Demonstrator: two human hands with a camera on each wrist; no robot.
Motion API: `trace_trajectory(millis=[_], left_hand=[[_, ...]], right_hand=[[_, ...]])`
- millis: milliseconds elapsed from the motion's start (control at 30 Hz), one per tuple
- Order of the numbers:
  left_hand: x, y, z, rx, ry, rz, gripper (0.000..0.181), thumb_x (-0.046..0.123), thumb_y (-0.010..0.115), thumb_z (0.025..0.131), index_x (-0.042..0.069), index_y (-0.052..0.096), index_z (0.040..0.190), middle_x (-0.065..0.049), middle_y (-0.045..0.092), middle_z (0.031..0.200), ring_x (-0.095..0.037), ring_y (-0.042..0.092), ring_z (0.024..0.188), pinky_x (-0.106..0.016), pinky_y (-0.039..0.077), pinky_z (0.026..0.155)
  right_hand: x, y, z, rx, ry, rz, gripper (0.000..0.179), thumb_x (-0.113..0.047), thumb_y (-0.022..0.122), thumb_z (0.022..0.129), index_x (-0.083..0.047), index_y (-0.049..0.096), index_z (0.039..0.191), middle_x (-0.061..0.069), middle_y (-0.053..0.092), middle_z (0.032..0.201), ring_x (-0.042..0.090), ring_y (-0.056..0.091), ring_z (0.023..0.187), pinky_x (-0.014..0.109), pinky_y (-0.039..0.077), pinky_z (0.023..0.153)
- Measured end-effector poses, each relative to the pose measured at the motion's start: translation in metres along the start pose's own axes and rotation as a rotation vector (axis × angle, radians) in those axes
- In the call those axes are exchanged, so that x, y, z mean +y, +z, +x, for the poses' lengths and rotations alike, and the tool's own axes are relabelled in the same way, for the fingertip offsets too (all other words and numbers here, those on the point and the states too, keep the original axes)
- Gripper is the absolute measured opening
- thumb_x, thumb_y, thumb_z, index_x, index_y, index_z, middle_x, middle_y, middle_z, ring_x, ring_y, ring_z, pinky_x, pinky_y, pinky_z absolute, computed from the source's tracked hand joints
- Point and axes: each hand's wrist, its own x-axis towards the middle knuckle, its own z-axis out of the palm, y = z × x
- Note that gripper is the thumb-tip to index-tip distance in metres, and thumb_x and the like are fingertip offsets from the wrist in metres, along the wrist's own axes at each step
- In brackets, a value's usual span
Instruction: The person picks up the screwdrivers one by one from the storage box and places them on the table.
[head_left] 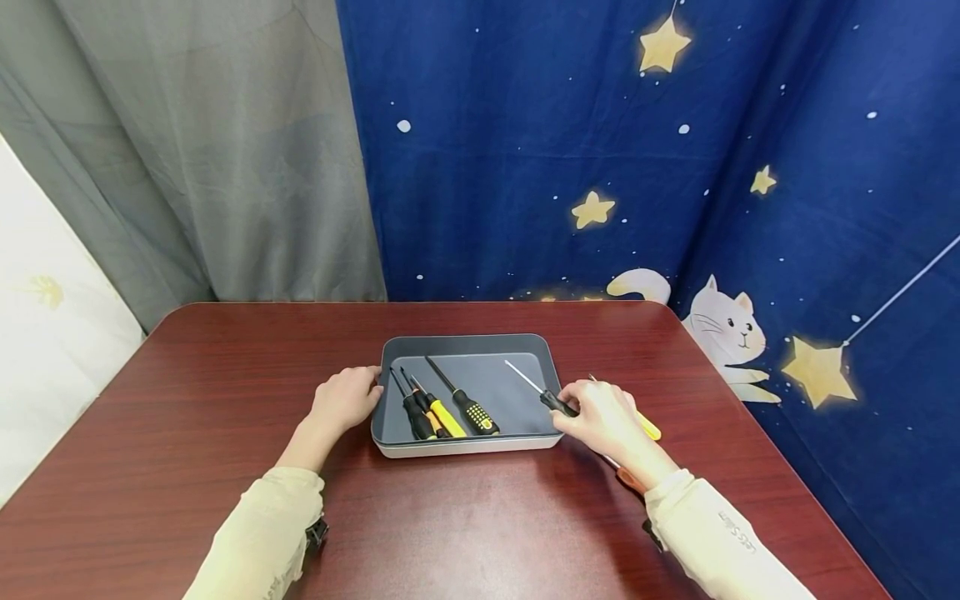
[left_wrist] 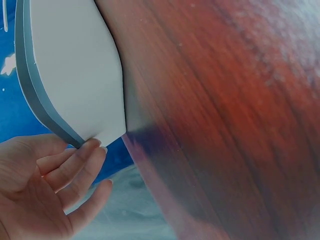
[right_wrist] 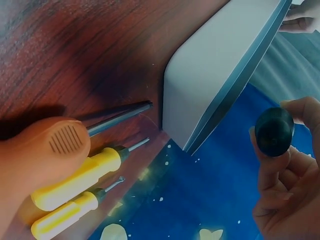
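My right hand point(head_left: 603, 417) pinches a screwdriver point(head_left: 553, 402) by its black handle, between thumb and fingers. Its thin blade points left and away, over the right part of a grey tray point(head_left: 467, 343). The handle's round end point(right_wrist: 274, 131) faces the right wrist camera. At the tray's left side, my left hand point(head_left: 347, 400) holds the rim, with fingertips point(left_wrist: 91, 145) on the white outer wall. Several screwdrivers lie in the tray's left half, among them a yellow-handled one point(head_left: 447, 417) and a black one with yellow dots point(head_left: 477, 415).
Right of the tray, partly under my right arm, an orange-handled screwdriver point(right_wrist: 70, 137) and two yellow-handled tools, one thicker point(right_wrist: 82, 177) and one thinner point(right_wrist: 67, 215), lie on the brown table point(head_left: 465, 533). Curtains point(head_left: 525, 150) hang behind the table's far edge.
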Motion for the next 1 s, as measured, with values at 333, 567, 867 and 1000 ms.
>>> trace_trajectory(millis=[333, 567, 867, 1000], left_hand=[[0.0003, -0.0003, -0.0003, 0.0, 0.002, 0.0, 0.034, 0.013, 0.055, 0.085, 0.0, 0.056, 0.116, -0.019, 0.058, 0.107, -0.037, 0.056, 0.088, -0.051, 0.044, 0.062], [0.0006, -0.0013, -0.0005, -0.006, 0.002, 0.004, 0.034, 0.013, 0.054, 0.085, 0.0, 0.056, 0.117, -0.02, 0.057, 0.108, -0.038, 0.056, 0.089, -0.051, 0.043, 0.063], [0.0001, -0.0014, -0.0002, -0.002, 0.004, 0.002, 0.034, 0.012, 0.054, 0.085, 0.0, 0.056, 0.116, -0.02, 0.057, 0.108, -0.038, 0.056, 0.088, -0.051, 0.043, 0.063], [-0.0001, -0.001, -0.0002, -0.003, 0.007, 0.002, 0.034, 0.012, 0.054, 0.085, -0.001, 0.056, 0.116, -0.02, 0.057, 0.108, -0.038, 0.056, 0.089, -0.051, 0.044, 0.063]], right_hand=[[0.002, -0.001, -0.0045, 0.008, 0.002, 0.0, 0.007, -0.027, 0.064, 0.064, -0.023, 0.064, 0.07, -0.015, 0.046, 0.056, 0.006, 0.043, 0.051, 0.029, 0.033, 0.044], [0.0044, -0.0008, -0.0081, 0.013, -0.004, 0.017, 0.007, -0.026, 0.065, 0.063, -0.024, 0.062, 0.067, -0.015, 0.042, 0.055, 0.006, 0.041, 0.05, 0.029, 0.031, 0.042], [0.005, -0.0021, -0.009, 0.005, -0.005, 0.017, 0.006, -0.027, 0.066, 0.065, -0.025, 0.06, 0.066, -0.016, 0.041, 0.051, 0.006, 0.041, 0.05, 0.03, 0.031, 0.043], [0.0064, -0.0019, -0.0097, 0.009, -0.005, 0.02, 0.006, -0.027, 0.066, 0.065, -0.025, 0.06, 0.066, -0.017, 0.042, 0.051, 0.005, 0.042, 0.05, 0.03, 0.031, 0.043]])
